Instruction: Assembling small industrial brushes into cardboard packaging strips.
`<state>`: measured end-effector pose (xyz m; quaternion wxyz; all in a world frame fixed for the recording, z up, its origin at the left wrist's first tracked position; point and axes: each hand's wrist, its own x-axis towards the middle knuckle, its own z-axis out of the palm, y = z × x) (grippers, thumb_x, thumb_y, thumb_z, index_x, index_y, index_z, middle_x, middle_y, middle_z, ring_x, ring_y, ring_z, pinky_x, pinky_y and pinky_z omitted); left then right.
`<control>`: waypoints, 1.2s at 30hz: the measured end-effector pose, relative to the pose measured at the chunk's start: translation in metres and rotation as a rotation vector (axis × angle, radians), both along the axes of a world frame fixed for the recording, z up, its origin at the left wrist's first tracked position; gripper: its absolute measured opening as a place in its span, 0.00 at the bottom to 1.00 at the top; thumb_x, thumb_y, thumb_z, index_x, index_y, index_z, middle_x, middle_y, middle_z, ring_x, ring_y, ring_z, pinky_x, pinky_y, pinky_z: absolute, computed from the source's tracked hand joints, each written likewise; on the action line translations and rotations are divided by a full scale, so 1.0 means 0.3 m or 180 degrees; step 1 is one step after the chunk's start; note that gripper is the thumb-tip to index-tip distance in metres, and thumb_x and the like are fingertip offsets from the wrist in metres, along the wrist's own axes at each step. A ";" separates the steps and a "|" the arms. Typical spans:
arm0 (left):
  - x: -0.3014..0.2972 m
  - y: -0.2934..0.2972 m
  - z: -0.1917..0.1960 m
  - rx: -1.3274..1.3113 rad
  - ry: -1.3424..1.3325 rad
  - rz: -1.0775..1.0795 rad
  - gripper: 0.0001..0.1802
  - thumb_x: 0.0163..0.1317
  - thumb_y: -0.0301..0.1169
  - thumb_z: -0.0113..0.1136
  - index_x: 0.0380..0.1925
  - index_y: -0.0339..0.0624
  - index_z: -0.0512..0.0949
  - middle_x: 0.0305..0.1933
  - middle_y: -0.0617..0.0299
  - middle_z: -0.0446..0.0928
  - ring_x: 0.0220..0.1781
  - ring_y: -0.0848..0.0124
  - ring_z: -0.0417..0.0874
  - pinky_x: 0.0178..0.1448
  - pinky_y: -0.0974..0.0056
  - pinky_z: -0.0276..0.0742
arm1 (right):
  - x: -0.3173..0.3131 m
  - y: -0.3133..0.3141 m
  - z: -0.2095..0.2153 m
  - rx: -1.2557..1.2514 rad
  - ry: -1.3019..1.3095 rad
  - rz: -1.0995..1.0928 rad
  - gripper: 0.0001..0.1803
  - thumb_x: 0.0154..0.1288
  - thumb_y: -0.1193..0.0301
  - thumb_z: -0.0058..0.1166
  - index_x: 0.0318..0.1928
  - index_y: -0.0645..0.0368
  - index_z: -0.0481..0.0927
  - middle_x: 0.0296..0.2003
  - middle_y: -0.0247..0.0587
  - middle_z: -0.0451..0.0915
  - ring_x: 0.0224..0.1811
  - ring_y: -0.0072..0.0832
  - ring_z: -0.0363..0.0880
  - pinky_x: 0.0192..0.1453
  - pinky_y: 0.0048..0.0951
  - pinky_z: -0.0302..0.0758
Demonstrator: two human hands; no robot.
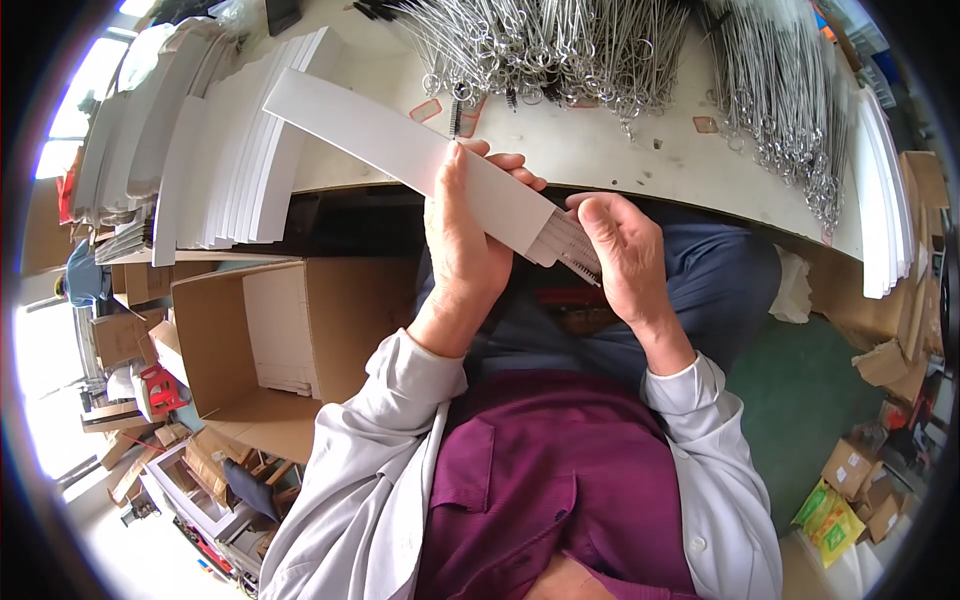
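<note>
white sleeve (pixel 400 145) | long, flat, tilted | bristled wires (pixel 572 252) at open end

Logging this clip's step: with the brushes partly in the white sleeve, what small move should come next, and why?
Probably the right hand should push the thin wire brushes further into the long white sleeve, while the left hand steadies it. Their ends stick out of the sleeve's open end, with the right thumb already pressing on them.

Long white flat sleeve (pixel 400 150), tilted, thin brushes (pixel 575 255) protruding.
</note>
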<state>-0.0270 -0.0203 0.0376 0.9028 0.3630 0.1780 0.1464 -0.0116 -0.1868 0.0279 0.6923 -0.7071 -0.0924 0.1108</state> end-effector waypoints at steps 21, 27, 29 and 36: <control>-0.151 0.067 0.143 0.6205 -0.0668 -0.2073 0.42 0.48 0.32 0.77 0.64 0.34 0.70 0.58 0.43 0.78 0.60 0.45 0.79 0.66 0.47 0.75 | 0.031 -0.090 0.060 -0.0546 0.0323 0.1178 0.19 0.65 0.61 0.73 0.38 0.67 0.86 0.26 0.39 0.86 0.31 0.17 0.82 0.33 0.27 0.78; -0.183 0.068 0.010 0.6108 -0.0460 -0.2069 0.33 0.48 0.31 0.76 0.54 0.37 0.73 0.35 0.52 0.80 0.35 0.52 0.87 0.36 0.52 0.84 | 0.006 -0.126 0.002 -0.0365 0.0052 0.0454 0.20 0.67 0.64 0.71 0.49 0.68 0.83 0.35 0.45 0.87 0.33 0.23 0.84 0.38 0.29 0.82; -0.182 0.065 0.001 0.6307 -0.0265 -0.1874 0.31 0.49 0.33 0.76 0.53 0.39 0.74 0.33 0.53 0.81 0.32 0.52 0.87 0.34 0.52 0.84 | -0.004 -0.157 -0.009 -0.0626 -0.0246 0.0212 0.20 0.67 0.65 0.71 0.50 0.68 0.83 0.36 0.46 0.88 0.33 0.23 0.86 0.37 0.27 0.82; -0.215 0.016 -0.050 0.6248 -0.0001 -0.1810 0.31 0.50 0.34 0.77 0.52 0.39 0.74 0.32 0.54 0.81 0.31 0.54 0.87 0.32 0.53 0.85 | -0.088 -0.133 -0.035 -0.0355 0.0005 -0.0132 0.13 0.71 0.71 0.66 0.50 0.67 0.84 0.34 0.46 0.89 0.36 0.24 0.88 0.39 0.26 0.84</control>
